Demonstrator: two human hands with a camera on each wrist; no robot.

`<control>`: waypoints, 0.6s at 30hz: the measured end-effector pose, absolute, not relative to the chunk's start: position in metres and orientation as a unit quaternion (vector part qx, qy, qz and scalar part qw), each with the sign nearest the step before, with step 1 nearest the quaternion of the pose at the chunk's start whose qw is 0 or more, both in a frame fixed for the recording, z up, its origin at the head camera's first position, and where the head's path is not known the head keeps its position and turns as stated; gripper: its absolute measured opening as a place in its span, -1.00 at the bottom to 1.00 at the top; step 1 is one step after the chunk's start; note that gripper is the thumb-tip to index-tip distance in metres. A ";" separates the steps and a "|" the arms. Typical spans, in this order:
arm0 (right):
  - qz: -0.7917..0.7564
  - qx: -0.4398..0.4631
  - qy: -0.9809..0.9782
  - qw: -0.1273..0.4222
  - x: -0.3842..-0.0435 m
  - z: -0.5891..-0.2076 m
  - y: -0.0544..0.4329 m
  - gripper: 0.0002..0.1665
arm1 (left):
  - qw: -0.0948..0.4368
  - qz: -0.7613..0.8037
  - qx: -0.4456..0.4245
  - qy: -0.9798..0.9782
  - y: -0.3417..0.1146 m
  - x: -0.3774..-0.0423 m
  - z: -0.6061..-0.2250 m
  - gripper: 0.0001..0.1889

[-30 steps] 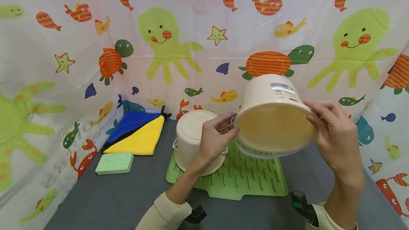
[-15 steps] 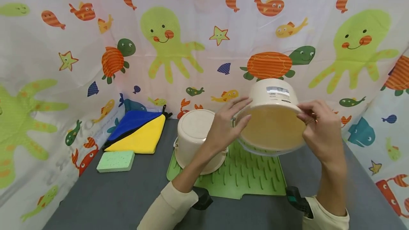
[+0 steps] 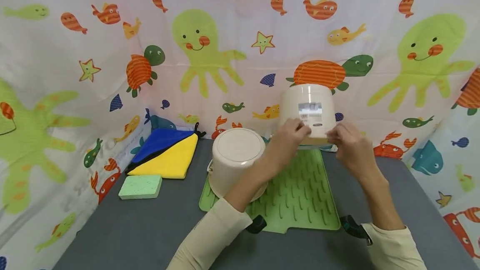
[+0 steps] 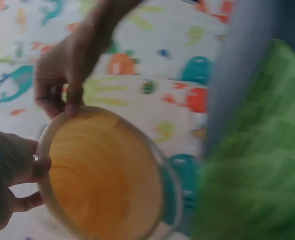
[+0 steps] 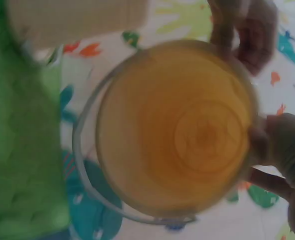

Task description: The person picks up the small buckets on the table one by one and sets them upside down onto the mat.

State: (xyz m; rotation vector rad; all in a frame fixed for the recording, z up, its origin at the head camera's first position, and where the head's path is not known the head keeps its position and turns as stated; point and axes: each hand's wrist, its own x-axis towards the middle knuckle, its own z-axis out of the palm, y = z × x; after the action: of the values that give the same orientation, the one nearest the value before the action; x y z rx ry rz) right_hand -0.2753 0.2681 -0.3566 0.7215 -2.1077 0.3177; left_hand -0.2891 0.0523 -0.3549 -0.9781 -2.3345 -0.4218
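Observation:
A cream bucket [image 3: 313, 103] with a label is held in the air above the back of the green drying mat [image 3: 300, 197], base up and mouth down. My left hand [image 3: 283, 143] grips its near rim on the left; my right hand [image 3: 350, 143] pinches the rim on the right. Both wrist views look into the bucket's hollow [image 4: 107, 175], and its wire handle [image 5: 95, 190] hangs loose from the rim. A second cream bucket [image 3: 236, 153] stands upside down on the mat's left half, partly behind my left forearm.
Left of the mat, a pale green sponge [image 3: 140, 186] lies on the grey tabletop [image 3: 123, 228]. Behind it is a folded blue and yellow cloth [image 3: 168, 155]. A sea-animal curtain [image 3: 232, 53] rises at the back and along both sides.
The bucket has tipped further over, so its open mouth now faces down instead of toward me. My hands have come closer together, the left regripping the rim after its fingers loosened.

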 end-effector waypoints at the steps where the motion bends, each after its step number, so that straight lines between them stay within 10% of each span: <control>1: 0.115 0.308 -0.851 0.409 -0.270 -0.363 0.275 -0.68 | 0.266 -0.148 -0.378 -0.874 0.053 -0.285 -0.367 -0.75; 9: 0.173 0.321 -0.931 0.036 -0.233 -0.381 0.311 -0.68 | 0.172 -0.089 -0.491 -0.849 0.055 -0.247 -0.422 -0.86; 13: 0.221 0.262 -0.939 0.015 -0.235 -0.377 0.318 -0.72 | 0.132 -0.057 -0.481 -0.865 0.049 -0.238 -0.441 -0.86; 18: 0.294 0.193 -0.936 0.011 -0.243 -0.365 0.321 0.29 | 0.157 0.046 -0.466 -0.869 0.042 -0.234 -0.465 -0.77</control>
State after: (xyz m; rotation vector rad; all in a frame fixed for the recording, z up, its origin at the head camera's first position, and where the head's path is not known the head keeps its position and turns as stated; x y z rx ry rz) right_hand -0.2430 0.3210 -0.3648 0.6030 -2.9203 0.9177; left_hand -0.2341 0.0423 -0.4655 -1.3347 -2.4887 0.1318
